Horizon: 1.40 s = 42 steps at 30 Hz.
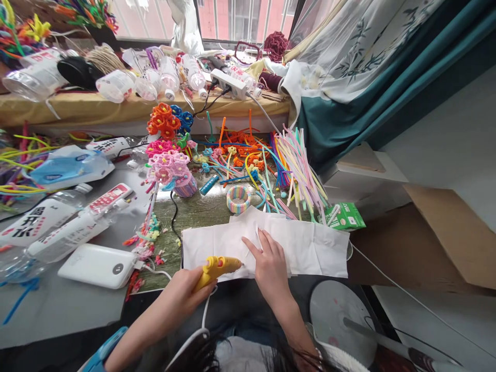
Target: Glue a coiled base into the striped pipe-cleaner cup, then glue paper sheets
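Observation:
My left hand [192, 284] is wrapped round a yellow hot glue gun [222, 265], whose nozzle points right over the lower edge of a white sheet. This white sheet [321, 250], like tissue or cloth, lies creased across the front of the table. My right hand [270, 262] rests on it with fingers apart, close to the nozzle. Just behind the sheet stands a striped pastel ring [237, 200] made of pipe cleaners. Behind and left of that, pipe cleaner flowers [169, 164] in pink and orange fill a striped pot [186, 185].
Bundled pipe cleaners [300, 165] lie at the back right, near a green packet [346, 216]. On the left are a white power bank [96, 266], plastic bottles [73, 230] and a wipes pack [72, 166]. A power strip [229, 84] sits on the sill. An open cardboard box [399, 248] stands right.

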### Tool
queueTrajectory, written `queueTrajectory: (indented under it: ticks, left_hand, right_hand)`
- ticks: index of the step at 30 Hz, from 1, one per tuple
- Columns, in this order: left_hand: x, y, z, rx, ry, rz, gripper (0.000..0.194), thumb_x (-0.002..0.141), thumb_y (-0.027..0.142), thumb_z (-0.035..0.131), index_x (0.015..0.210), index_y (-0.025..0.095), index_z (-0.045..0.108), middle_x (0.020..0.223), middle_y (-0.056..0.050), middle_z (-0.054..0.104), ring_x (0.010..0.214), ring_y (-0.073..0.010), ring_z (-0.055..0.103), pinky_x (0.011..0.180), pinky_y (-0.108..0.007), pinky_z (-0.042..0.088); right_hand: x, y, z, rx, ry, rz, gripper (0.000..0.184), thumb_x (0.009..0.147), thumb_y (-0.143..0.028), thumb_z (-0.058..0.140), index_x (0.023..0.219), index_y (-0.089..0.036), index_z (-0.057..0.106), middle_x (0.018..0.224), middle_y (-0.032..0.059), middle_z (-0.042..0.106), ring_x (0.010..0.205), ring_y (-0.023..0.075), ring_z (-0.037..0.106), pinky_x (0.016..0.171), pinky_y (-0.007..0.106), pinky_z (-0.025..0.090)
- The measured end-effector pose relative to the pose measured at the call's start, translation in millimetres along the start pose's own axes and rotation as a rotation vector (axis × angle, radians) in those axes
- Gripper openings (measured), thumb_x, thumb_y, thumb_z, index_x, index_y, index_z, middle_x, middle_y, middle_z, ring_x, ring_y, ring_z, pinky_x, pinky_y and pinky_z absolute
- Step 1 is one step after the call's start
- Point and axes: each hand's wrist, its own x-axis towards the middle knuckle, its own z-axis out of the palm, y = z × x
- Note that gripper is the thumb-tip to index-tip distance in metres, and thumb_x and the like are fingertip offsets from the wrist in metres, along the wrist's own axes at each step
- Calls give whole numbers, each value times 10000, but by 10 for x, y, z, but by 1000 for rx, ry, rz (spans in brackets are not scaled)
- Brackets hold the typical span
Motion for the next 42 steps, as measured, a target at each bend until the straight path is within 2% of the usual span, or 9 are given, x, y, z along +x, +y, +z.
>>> queueTrajectory:
  ticks: [12,19,21,24,27,29,35,39,42]
  left_hand:
    - [-62,15,30,42,-61,25,306,889,422,452,674,211,504,590,33,454,532,-114,361,516,-251,261]
    - [-225,-1,-227,28,-126,15,314,866,519,562,894,233,687,609,37,523,543,-125,431,504,-227,285]
    - [-245,-65,-314,3,-37,58,335,835,529,584,975,249,703,636,39,584,541,-129,472,502,-219,314]
    - [-187,-177,-380,62,224,90,434,866,533,498,1144,242,662,763,10,677,605,-165,579,555,-228,412]
    - [-20,-264,-347,354,477,88,464,929,489,416,1205,181,626,847,-63,690,742,-235,636,662,-297,480]
    - [126,-311,-282,602,556,74,451,967,422,383,1222,130,615,843,-107,678,814,-286,619,704,-351,483]
    - [466,-459,-115,945,593,-46,417,990,220,360,1301,33,565,950,-178,660,904,-321,575,771,-405,464]
    - [441,-377,-91,928,645,-95,440,978,211,387,1354,36,532,1002,-192,653,943,-343,580,798,-443,457]
    - [363,-103,-3,721,725,-47,428,980,289,396,1296,68,580,1094,-207,657,999,-354,598,833,-472,462]
  right_hand:
    - [0,-3,-4,16,4,1,626,891,42,405,1350,-333,606,1439,117,545,1344,277,481,1011,429,455]
    - [-45,61,49,123,69,-15,606,920,22,376,1400,-303,550,1438,122,545,1357,276,478,1027,455,452]
    - [-63,93,67,236,123,3,545,949,-27,389,1412,-277,530,1416,112,567,1346,255,493,1048,451,453]
    - [-89,109,83,442,221,76,417,982,-144,444,1371,-243,554,1308,95,648,1270,229,565,1053,435,474]
    - [-116,82,84,631,299,184,336,984,-219,486,1300,-224,599,1206,86,704,1151,212,648,947,368,557]
    - [-135,63,76,695,352,264,300,978,-243,507,1250,-211,629,1192,87,716,1100,208,681,878,326,586]
    - [-141,99,-37,562,528,337,238,962,-235,536,1140,-197,691,1111,75,751,1026,214,717,874,329,585]
    - [-95,113,-133,416,597,206,258,960,-168,531,1169,-200,679,1094,70,753,1008,197,721,884,312,579]
    - [-64,61,-137,400,598,110,308,955,-136,537,1236,-209,641,1094,67,750,1005,191,720,869,306,587]
